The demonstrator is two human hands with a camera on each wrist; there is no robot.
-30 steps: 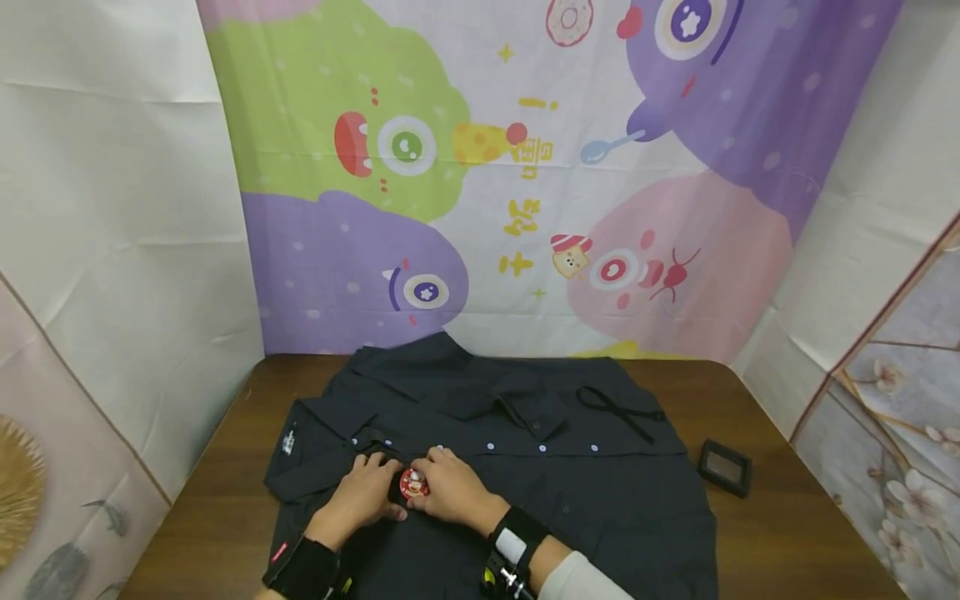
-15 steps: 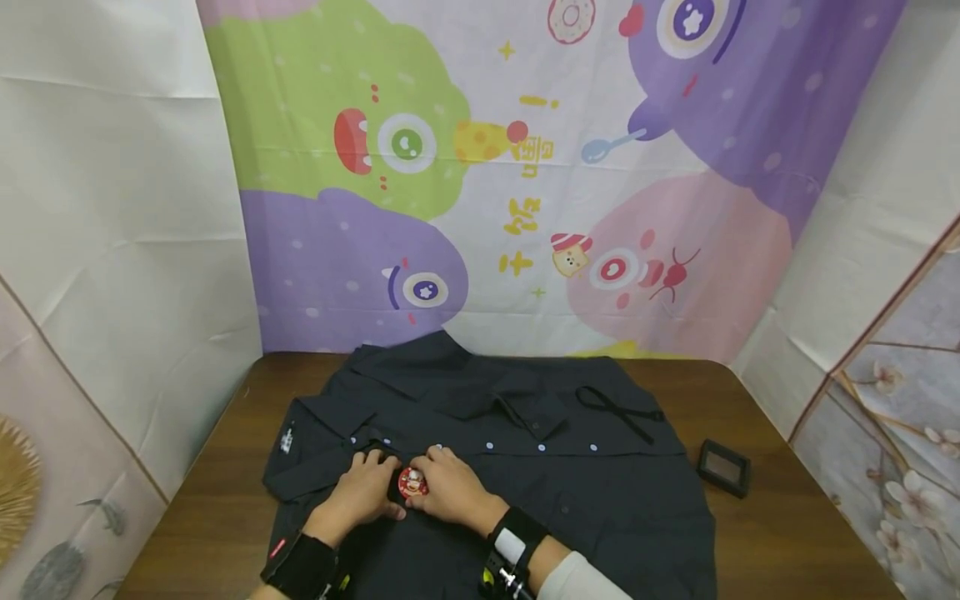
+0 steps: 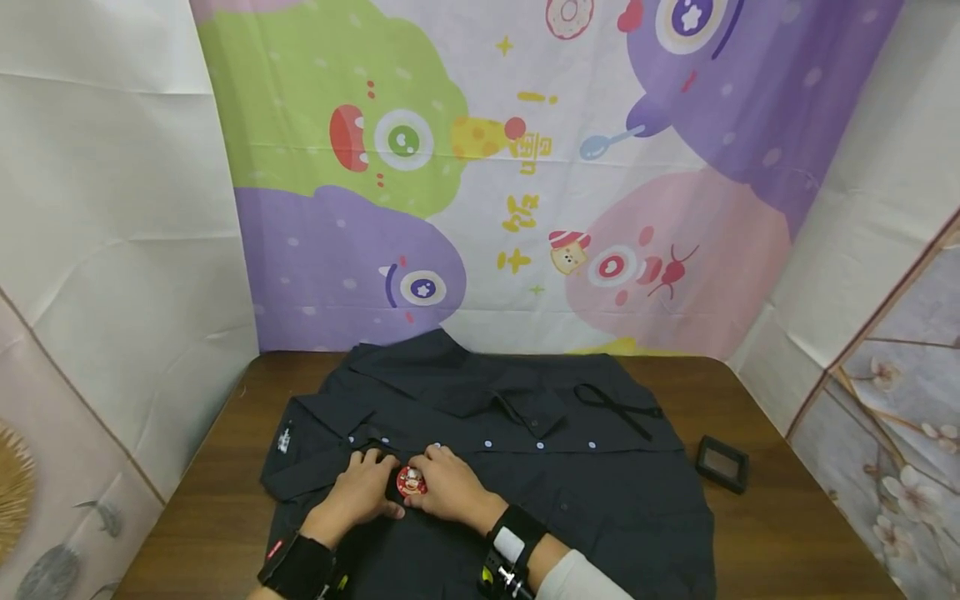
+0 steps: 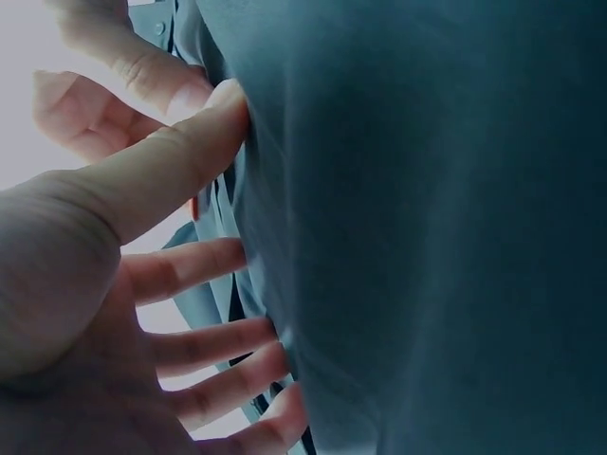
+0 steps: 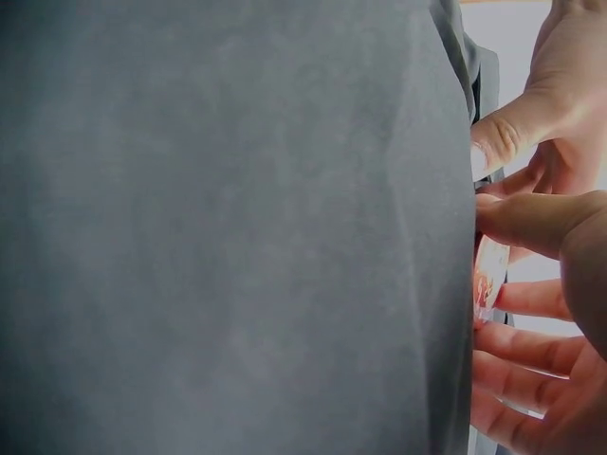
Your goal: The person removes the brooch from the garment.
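A dark button-up shirt point(image 3: 592, 500) lies spread on the table. On its front, left of centre, is a round red badge point(image 3: 410, 481) with a cartoon picture. My right hand point(image 3: 450, 487) holds the badge at its edge, with thumb and fingers on either side of it in the right wrist view. My left hand point(image 3: 360, 492) rests just left of the badge. Its fingers point(image 4: 194, 265) are spread and fairly straight, their tips against the cloth, and its thumb reaches close to the right hand's thumb.
A small black frame-like box point(image 3: 722, 464) lies on the brown table point(image 3: 795, 533) right of the shirt. A thin black strap point(image 3: 618, 410) lies crossed on the shirt's upper right. Behind the table hangs a cartoon-printed cloth point(image 3: 480, 167).
Both hands and the badge keep their places on the shirt. The head view has shifted very slightly.
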